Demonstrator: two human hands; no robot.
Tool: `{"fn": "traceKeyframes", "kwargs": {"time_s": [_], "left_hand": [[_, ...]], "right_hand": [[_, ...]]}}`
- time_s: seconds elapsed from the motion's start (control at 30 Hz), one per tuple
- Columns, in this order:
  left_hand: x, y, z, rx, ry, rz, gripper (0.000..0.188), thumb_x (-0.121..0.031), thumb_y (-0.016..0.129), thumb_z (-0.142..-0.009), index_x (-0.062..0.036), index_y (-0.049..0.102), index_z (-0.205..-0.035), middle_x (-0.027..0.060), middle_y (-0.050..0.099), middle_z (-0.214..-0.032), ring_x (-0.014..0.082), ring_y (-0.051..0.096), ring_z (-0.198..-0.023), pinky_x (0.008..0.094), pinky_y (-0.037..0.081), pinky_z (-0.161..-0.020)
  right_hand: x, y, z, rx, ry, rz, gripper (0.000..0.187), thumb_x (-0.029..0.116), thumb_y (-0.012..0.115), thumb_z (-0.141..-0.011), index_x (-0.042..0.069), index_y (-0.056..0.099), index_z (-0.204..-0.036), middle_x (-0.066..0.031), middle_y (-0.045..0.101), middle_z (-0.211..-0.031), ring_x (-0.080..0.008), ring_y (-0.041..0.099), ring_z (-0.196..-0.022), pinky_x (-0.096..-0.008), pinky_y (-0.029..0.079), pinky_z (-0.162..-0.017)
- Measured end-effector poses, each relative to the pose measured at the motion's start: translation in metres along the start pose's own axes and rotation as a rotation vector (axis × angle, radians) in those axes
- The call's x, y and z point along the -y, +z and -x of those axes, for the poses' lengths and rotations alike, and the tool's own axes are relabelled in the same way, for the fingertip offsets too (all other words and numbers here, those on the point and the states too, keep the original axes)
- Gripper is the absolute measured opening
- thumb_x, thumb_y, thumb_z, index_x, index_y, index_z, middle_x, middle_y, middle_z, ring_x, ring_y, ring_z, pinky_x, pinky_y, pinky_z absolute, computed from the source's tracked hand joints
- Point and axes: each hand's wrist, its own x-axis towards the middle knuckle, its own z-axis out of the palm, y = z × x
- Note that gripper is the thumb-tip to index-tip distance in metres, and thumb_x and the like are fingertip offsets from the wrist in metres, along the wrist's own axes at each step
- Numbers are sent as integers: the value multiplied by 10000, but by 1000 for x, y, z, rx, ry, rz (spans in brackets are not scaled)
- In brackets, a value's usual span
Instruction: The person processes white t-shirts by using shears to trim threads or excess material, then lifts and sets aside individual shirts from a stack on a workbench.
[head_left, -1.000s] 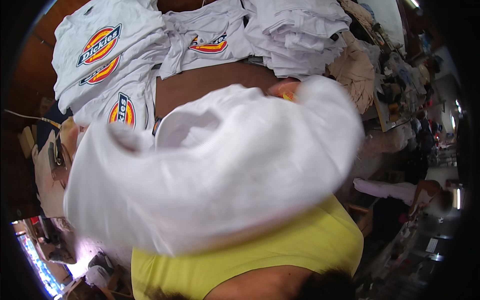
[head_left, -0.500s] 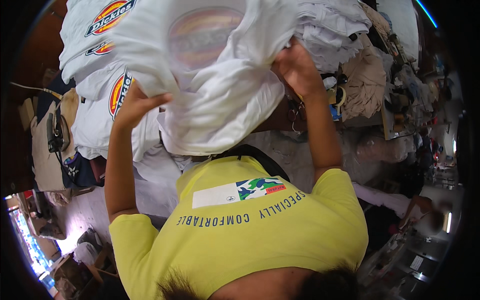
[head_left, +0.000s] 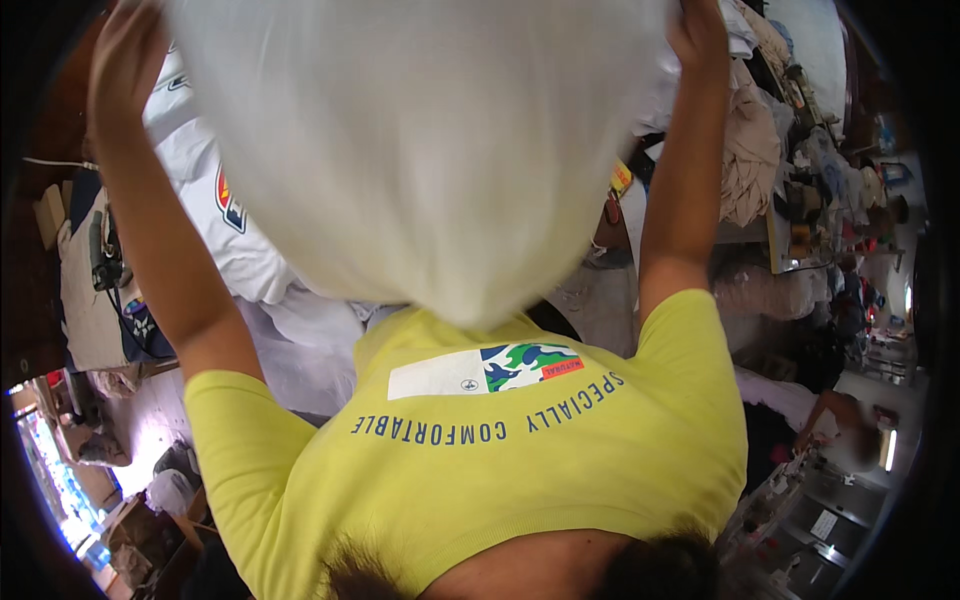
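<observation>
A white T-shirt (head_left: 430, 150), smeared by motion, hangs spread out in front of my chest and fills the upper middle of the view. My left hand (head_left: 130, 60) grips its left side near the top edge. At its right side my right hand (head_left: 697, 35) is closed on the cloth, partly cut off by the frame. The shirt's upper part is out of view. Behind it on the left lie white T-shirts (head_left: 195, 165) with a red, yellow and blue print.
Beige cloth (head_left: 750, 150) is piled at the right, with white cloth beside it. A dark iron-like tool (head_left: 103, 250) lies on a cloth-covered surface at the left. Another person (head_left: 835, 425) is at the far right. Clear plastic-wrapped bundles (head_left: 765, 292) lie right of my arm.
Both hands have moved up and apart, stretching the T-shirt wide. Its print, seen before, no longer shows, and the cloth now covers more of the view.
</observation>
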Motion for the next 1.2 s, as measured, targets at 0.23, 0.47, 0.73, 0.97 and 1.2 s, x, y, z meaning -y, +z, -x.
{"fn": "traceKeyframes", "kwargs": {"time_s": [0.23, 0.47, 0.73, 0.97, 1.2], "left_hand": [[76, 100, 24, -163, -75, -192, 453, -268, 623, -817, -36, 512, -1190, 85, 548, -1173, 199, 514, -1065, 301, 376, -922], [104, 154, 309, 175, -72, -486, 268, 6, 578, -689, -32, 527, -949, 157, 493, -978, 325, 460, -953, 399, 373, -823], [108, 175, 362, 354, 122, -939, 296, -5, 589, -622, -107, 579, -899, 76, 482, -973, 281, 442, -996, 402, 336, -844], [16, 256, 283, 280, -68, -186, 402, -130, 672, -712, -66, 532, -1083, 184, 470, -1048, 351, 461, -1007, 402, 394, -850], [-75, 323, 163, 617, 297, 56, 793, -76, 716, -652, -220, 312, -1319, 129, 525, -990, 330, 584, -839, 383, 483, -710]], "right_hand": [[-92, -25, -4, -90, -176, 709, 248, 216, 586, -855, 39, 591, -1029, -36, 603, -964, -107, 553, -898, -238, 430, -817], [-192, 15, 208, 316, 85, 1032, 331, 228, 741, -637, 100, 605, -911, -60, 535, -1111, -269, 486, -1041, -354, 364, -925], [-189, 10, 227, 148, 35, 1133, 200, 122, 658, -726, 58, 513, -849, -89, 569, -868, -271, 544, -908, -383, 404, -783], [-166, 55, 206, -141, 130, 688, 226, 189, 616, -838, 27, 471, -899, -104, 542, -723, -181, 615, -746, -288, 459, -631], [-90, 85, 160, -156, 31, -50, 203, 103, 470, -909, 79, 431, -1106, 8, 495, -888, -69, 495, -777, -217, 435, -714]]}}
